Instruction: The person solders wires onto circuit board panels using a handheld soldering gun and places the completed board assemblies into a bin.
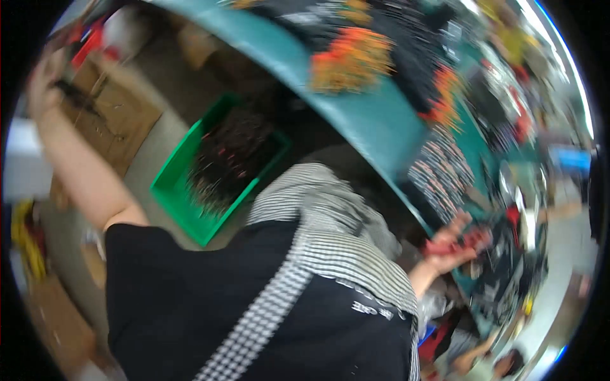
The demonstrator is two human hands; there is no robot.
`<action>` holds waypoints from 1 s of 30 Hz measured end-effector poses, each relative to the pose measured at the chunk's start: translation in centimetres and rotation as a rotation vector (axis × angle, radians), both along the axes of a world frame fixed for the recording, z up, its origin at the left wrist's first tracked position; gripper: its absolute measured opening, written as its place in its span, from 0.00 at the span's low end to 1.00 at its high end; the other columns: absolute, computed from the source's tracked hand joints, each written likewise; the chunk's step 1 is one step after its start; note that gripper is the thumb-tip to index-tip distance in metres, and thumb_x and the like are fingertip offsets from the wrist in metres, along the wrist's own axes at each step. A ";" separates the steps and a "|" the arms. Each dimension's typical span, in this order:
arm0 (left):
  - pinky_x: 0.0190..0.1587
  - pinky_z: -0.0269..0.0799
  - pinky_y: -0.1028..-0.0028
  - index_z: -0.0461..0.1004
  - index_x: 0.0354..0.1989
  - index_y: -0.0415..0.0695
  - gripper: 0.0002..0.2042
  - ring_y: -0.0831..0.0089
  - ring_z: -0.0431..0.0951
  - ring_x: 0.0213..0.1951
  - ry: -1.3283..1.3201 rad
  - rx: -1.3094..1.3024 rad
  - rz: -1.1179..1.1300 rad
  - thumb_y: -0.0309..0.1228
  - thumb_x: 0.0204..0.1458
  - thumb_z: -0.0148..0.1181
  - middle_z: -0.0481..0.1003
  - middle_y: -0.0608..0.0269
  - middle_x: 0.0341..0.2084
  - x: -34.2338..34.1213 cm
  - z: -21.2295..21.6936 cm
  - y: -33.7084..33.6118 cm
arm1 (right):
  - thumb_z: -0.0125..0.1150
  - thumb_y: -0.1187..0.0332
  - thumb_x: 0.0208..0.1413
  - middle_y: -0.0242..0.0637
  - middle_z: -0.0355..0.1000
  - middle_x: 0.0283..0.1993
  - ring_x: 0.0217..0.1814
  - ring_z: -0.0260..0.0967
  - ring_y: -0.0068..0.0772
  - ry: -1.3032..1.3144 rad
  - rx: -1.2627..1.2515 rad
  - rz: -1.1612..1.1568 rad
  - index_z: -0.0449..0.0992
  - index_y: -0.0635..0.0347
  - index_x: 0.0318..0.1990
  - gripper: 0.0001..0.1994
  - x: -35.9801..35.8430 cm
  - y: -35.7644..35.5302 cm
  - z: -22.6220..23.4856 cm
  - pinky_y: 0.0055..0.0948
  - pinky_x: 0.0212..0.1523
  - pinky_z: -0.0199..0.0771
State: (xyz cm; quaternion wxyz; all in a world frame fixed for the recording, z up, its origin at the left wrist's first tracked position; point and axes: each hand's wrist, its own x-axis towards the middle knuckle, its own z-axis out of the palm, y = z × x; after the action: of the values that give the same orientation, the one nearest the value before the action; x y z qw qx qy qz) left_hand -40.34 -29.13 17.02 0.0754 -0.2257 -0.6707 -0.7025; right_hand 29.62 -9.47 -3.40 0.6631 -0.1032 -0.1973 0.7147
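Observation:
My left hand (46, 86), smeared by motion, is stretched out to the far left over an open cardboard box (130, 124). A thin dark bundle (79, 98) lies against its palm side; the blur hides whether the fingers grip it. At the right, beside the green table (372, 124), my right hand (445, 254) is closed round a blurred red object (475, 240). Between my arms a green plastic bin (171, 206) stands low, filled with dark, wire-like strands (232, 155) with some red among them.
Black bundles with orange ends (352, 60) lie on the table, nearer me a speckled bundle (441, 168). Dark items (508, 267) are heaped beyond my right hand. Another person (489, 365) is at lower right. More cardboard (60, 317) stands at lower left.

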 end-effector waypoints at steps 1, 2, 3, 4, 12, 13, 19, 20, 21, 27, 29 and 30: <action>0.22 0.55 0.84 0.66 0.42 0.41 0.12 0.84 0.61 0.20 0.105 -0.086 -0.105 0.34 0.54 0.49 0.73 0.67 0.28 -1.2 -3.6 -2.1 | 0.63 0.49 0.43 0.49 0.51 0.64 0.67 0.45 0.47 0.085 0.088 0.127 0.51 0.46 0.63 0.40 -0.5 0.3 -0.1 0.36 0.64 0.51; 0.23 0.52 0.88 0.64 0.50 0.42 0.15 0.89 0.60 0.20 0.085 -0.124 -0.100 0.33 0.55 0.51 0.74 0.70 0.32 -2.1 -7.0 -4.1 | 0.60 0.48 0.46 0.49 0.50 0.65 0.68 0.43 0.47 -0.130 0.061 -0.062 0.50 0.46 0.64 0.39 -1.0 0.1 -0.3 0.37 0.66 0.44; 0.25 0.55 0.86 0.65 0.50 0.43 0.15 0.87 0.63 0.22 -0.085 -0.314 -0.121 0.33 0.55 0.51 0.73 0.71 0.30 -3.1 -9.9 -6.2 | 0.56 0.48 0.49 0.49 0.49 0.65 0.69 0.40 0.48 -0.319 0.064 -0.235 0.49 0.46 0.64 0.37 -1.4 -0.2 0.0 0.38 0.68 0.37; 0.27 0.59 0.84 0.66 0.50 0.45 0.16 0.85 0.65 0.25 -0.074 -0.465 -0.150 0.34 0.54 0.52 0.73 0.71 0.28 -3.7 -12.7 -8.0 | 0.54 0.47 0.50 0.48 0.48 0.66 0.70 0.38 0.47 -0.364 0.072 -0.230 0.49 0.45 0.64 0.35 -1.9 -0.3 0.0 0.38 0.68 0.36; 0.40 0.68 0.57 0.69 0.42 0.49 0.13 0.50 0.73 0.40 0.063 -1.270 -0.115 0.24 0.49 0.45 0.73 0.47 0.36 4.6 -37.6 -6.4 | 0.52 0.52 0.54 0.39 0.47 0.67 0.68 0.44 0.39 -0.297 0.194 0.024 0.54 0.39 0.63 0.29 -1.1 -0.1 0.5 0.30 0.60 0.50; 0.40 0.69 0.58 0.68 0.43 0.49 0.12 0.50 0.73 0.40 0.043 -1.370 -0.127 0.25 0.49 0.45 0.73 0.48 0.36 5.6 -40.3 -5.4 | 0.52 0.52 0.54 0.39 0.47 0.67 0.68 0.44 0.39 -0.312 0.158 -0.013 0.54 0.39 0.63 0.29 -1.0 0.0 0.4 0.30 0.60 0.50; 0.49 0.65 0.64 0.55 0.60 0.51 0.26 0.56 0.71 0.48 -0.048 -1.341 -0.350 0.27 0.51 0.50 0.68 0.55 0.50 8.6 -52.4 0.6 | 0.62 0.57 0.48 0.26 0.59 0.60 0.60 0.57 0.36 -0.402 0.042 -0.416 0.62 0.45 0.58 0.29 -1.2 -1.5 0.5 0.31 0.54 0.62; 0.53 0.63 0.65 0.50 0.62 0.50 0.30 0.56 0.66 0.54 0.077 -1.193 -0.497 0.26 0.50 0.52 0.61 0.53 0.56 9.0 -53.4 1.6 | 0.61 0.52 0.47 0.22 0.59 0.60 0.61 0.57 0.37 -0.430 -0.016 -0.454 0.62 0.45 0.57 0.29 -1.1 -1.8 0.6 0.37 0.57 0.61; 0.56 0.60 0.64 0.46 0.63 0.50 0.33 0.56 0.59 0.59 0.150 -1.296 -0.595 0.27 0.48 0.54 0.54 0.53 0.60 9.4 -53.9 2.7 | 0.62 0.53 0.46 0.23 0.60 0.59 0.60 0.58 0.37 -0.356 -0.042 -0.395 0.62 0.46 0.57 0.30 -0.9 -2.4 0.6 0.39 0.58 0.60; 0.48 0.67 0.58 0.59 0.57 0.43 0.29 0.50 0.69 0.48 0.290 -1.678 -0.922 0.37 0.46 0.57 0.63 0.46 0.53 15.0 -43.8 9.1 | 0.60 0.45 0.45 0.36 0.66 0.42 0.40 0.66 0.37 -0.040 -0.339 -0.352 0.62 0.54 0.55 0.33 -1.4 -5.1 0.6 0.29 0.36 0.70; 0.47 0.67 0.63 0.69 0.49 0.41 0.19 0.55 0.74 0.42 0.089 -1.276 -1.530 0.34 0.47 0.56 0.73 0.48 0.41 18.8 -35.6 11.5 | 0.57 0.46 0.48 0.36 0.68 0.39 0.41 0.65 0.36 0.063 -0.331 -0.280 0.63 0.48 0.54 0.28 -3.0 -6.0 2.0 0.30 0.39 0.69; 0.47 0.67 0.66 0.72 0.45 0.39 0.16 0.59 0.75 0.40 -0.068 -1.034 -1.676 0.32 0.48 0.56 0.75 0.51 0.37 21.5 -31.2 12.2 | 0.56 0.45 0.48 0.36 0.68 0.39 0.42 0.65 0.37 -0.057 -0.296 -0.293 0.62 0.49 0.55 0.29 -4.1 -6.4 3.1 0.32 0.41 0.69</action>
State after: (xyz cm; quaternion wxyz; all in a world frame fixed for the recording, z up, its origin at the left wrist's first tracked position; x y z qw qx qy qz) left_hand -18.89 -16.90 -14.22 -0.5743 -0.6130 -0.5200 -0.1550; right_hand 25.55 -15.84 -0.28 0.7318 -0.2472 -0.0917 0.6284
